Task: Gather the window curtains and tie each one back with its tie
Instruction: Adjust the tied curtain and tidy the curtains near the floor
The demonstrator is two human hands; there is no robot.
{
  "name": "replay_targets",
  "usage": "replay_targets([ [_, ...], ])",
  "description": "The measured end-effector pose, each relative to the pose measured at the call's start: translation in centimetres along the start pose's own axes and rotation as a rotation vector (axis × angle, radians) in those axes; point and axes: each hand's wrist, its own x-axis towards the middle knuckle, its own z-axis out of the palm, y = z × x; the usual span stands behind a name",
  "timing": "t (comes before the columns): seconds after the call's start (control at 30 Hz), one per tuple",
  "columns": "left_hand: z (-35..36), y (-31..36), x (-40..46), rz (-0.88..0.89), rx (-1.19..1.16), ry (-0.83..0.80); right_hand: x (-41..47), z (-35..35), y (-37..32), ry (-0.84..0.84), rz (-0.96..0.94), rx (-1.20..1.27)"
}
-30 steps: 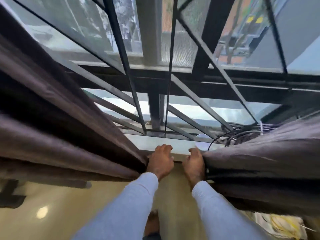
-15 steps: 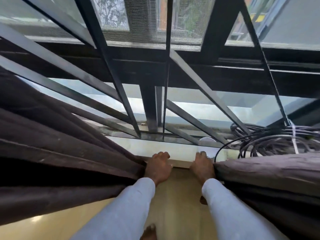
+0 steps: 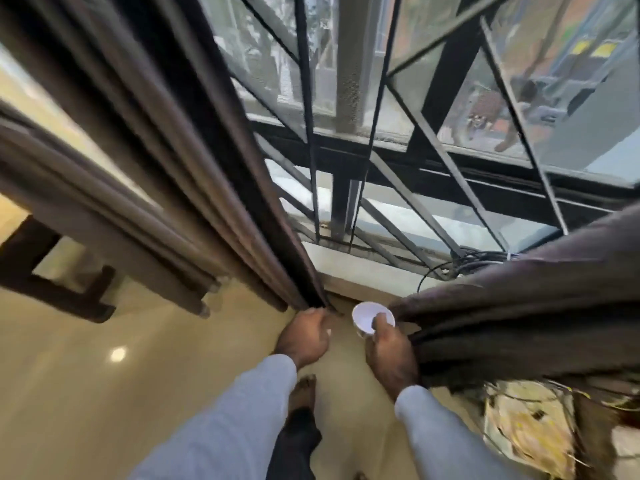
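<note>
The dark brown left curtain [image 3: 194,174] hangs in folds down to the sill's corner. My left hand [image 3: 303,336] is at its bottom edge, fingers curled and pinching the hem. The right curtain [image 3: 526,306] is bunched off to the right, and my right forearm presses against its inner edge. My right hand [image 3: 389,351] grips a small white cup [image 3: 372,317] by the rim, just below the window sill [image 3: 360,271]. No curtain tie is in view.
A black metal window grille [image 3: 374,161] runs behind the sill. Black cables [image 3: 474,259] are coiled on the sill at the right. A dark wooden furniture piece [image 3: 52,271] stands at the left. My bare foot [image 3: 304,391] is on the glossy floor; yellowish clutter [image 3: 526,431] lies lower right.
Both hands have left the sill's edge and come back towards me. The right hand now holds the white cup that stood on the sill. The view has swung left and tilted.
</note>
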Motion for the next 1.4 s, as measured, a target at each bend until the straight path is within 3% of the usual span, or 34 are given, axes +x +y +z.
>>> replay_targets([
  [0.2,-6.0,-0.3,-12.6,-0.084,0.021,0.129,-8.7,-5.7,-5.9,-0.045,-0.364,-0.162],
  [0.5,-14.7,-6.6,-27.0,-0.252,0.02,0.322,-17.4,-6.8,-17.9,-0.137,-0.605,-0.224],
  [0.7,-19.9,-14.4,-32.5,-0.377,-0.083,0.452,-19.0,-3.5,-29.3,-0.182,-0.716,-0.283],
  [1.13,-36.2,-36.8,-36.2,-0.496,-0.089,0.573,-17.9,7.4,-56.7,-0.241,-0.826,-0.269],
  [1.4,-46.4,-46.2,-31.6,-0.543,-0.058,0.562,-9.8,12.7,-69.6,-0.266,-0.962,-0.333],
])
